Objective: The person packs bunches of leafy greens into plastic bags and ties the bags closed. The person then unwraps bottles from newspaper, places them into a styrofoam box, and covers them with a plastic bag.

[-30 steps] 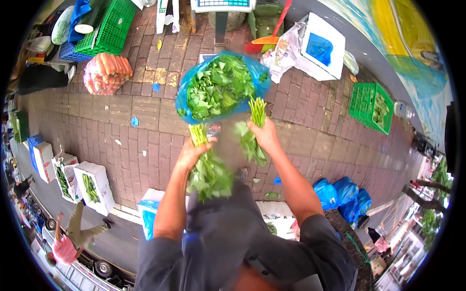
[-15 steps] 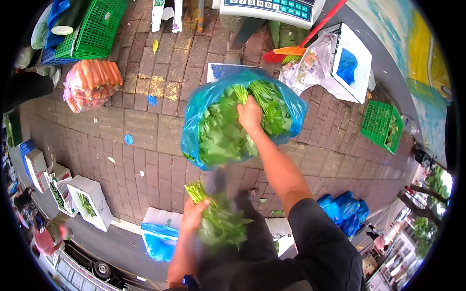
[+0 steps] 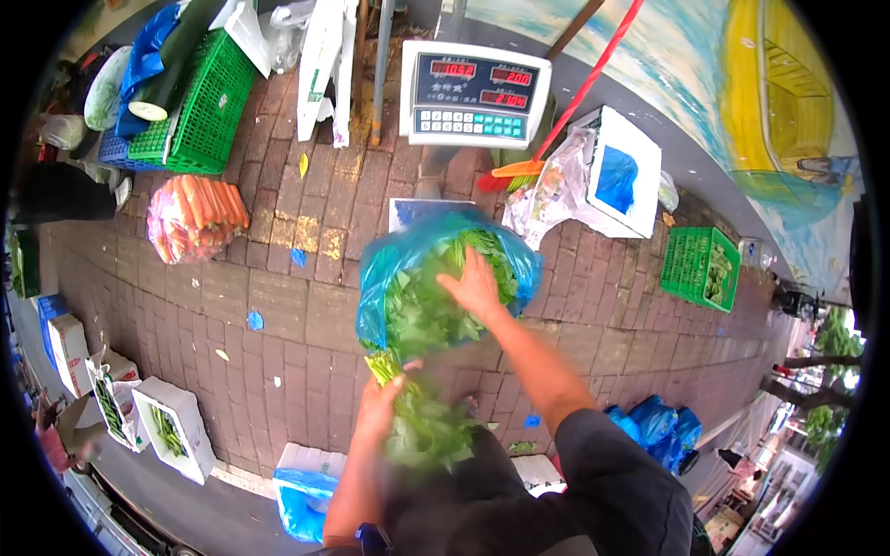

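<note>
A blue plastic bag (image 3: 371, 310) full of leafy greens (image 3: 419, 306) stands open in front of me. My right hand (image 3: 476, 285) is on the greens inside it, thumb and fingers apart and gripping none of them. Lower down, nearer my body, my left hand (image 3: 378, 400) is closed round the stems of a bunch of leafy greens (image 3: 428, 431). Its cut stem ends point up toward the bag, and the leaves hang over my legs, a little blurred.
Behind the bag is a digital scale (image 3: 475, 97) with red digits. To the left are a bag of carrots (image 3: 199, 218) and a green crate (image 3: 204, 111). A foam box (image 3: 630, 176), a broom (image 3: 519, 173) and another green crate (image 3: 686, 264) are on the right.
My right hand has let go of the stems it gripped in the bag and spread its fingers. The left hand still holds its bunch. The view has tilted up, showing the scale's display.
</note>
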The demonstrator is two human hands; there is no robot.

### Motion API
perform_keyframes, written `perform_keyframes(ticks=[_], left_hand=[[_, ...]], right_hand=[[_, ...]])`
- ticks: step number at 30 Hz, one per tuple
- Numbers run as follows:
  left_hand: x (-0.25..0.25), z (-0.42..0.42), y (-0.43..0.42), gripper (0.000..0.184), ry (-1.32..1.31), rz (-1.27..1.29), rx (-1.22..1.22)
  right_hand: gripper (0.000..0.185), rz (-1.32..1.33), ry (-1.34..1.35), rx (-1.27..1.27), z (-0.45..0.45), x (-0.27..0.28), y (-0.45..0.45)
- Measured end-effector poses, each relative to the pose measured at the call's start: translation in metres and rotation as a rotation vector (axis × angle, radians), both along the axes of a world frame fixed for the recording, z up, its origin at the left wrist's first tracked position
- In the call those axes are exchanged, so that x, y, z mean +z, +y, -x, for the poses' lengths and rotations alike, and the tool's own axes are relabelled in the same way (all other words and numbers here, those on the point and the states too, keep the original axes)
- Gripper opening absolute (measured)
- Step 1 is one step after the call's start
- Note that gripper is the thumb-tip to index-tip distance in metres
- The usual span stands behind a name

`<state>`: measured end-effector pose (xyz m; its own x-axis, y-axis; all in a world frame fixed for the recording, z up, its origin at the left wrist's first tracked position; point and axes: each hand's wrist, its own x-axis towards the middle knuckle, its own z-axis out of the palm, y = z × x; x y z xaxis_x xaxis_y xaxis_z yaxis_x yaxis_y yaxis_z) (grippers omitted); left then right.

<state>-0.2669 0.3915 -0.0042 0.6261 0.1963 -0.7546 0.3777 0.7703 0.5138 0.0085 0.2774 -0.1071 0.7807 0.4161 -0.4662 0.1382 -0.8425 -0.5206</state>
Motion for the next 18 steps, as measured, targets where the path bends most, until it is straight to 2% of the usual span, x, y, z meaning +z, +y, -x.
perform_keyframes(ticks=[2, 4, 5, 7, 8, 11, 12, 14, 15, 18], left_hand=[[0.008, -0.009, -0.007, 0.040, -0.012, -0.015, 0.086], [0.019, -0.023, -0.014, 0.039, 0.002, -0.088, 0.124], [0.025, -0.029, -0.018, 0.037, 0.014, -0.115, 0.145], [0.021, -0.028, -0.026, 0.036, 0.000, -0.161, 0.175], [0.027, -0.030, -0.032, 0.035, -0.034, -0.154, 0.212], [0.068, -0.050, -0.063, 0.033, -0.073, -0.093, 0.333], [0.074, -0.053, -0.077, 0.032, -0.040, -0.160, 0.319], [0.054, -0.048, -0.104, 0.033, -0.057, -0.189, 0.312], [0.064, -0.046, -0.114, 0.035, -0.036, -0.140, 0.301], [0.073, -0.031, -0.133, 0.039, -0.037, 0.062, 0.140]], right_hand=[[0.097, -0.103, 0.078, -0.070, 0.026, 0.045, -0.008], [0.094, -0.236, 0.266, 0.072, 0.056, 0.095, -0.024], [0.093, -0.298, 0.431, 0.044, 0.075, 0.129, -0.034], [0.092, -0.431, 0.490, 0.140, 0.123, 0.152, -0.064], [0.093, -0.497, 0.378, 0.260, 0.146, 0.146, -0.084], [0.089, -0.454, 0.091, 0.282, 0.186, 0.176, -0.118], [0.089, -0.426, 0.212, 0.164, 0.190, 0.184, -0.126], [0.089, -0.360, 0.458, -0.076, 0.197, 0.199, -0.144], [0.078, -0.423, 0.434, -0.078, 0.196, 0.213, -0.154], [0.067, -0.477, 0.460, -0.047, 0.199, 0.217, -0.201]])
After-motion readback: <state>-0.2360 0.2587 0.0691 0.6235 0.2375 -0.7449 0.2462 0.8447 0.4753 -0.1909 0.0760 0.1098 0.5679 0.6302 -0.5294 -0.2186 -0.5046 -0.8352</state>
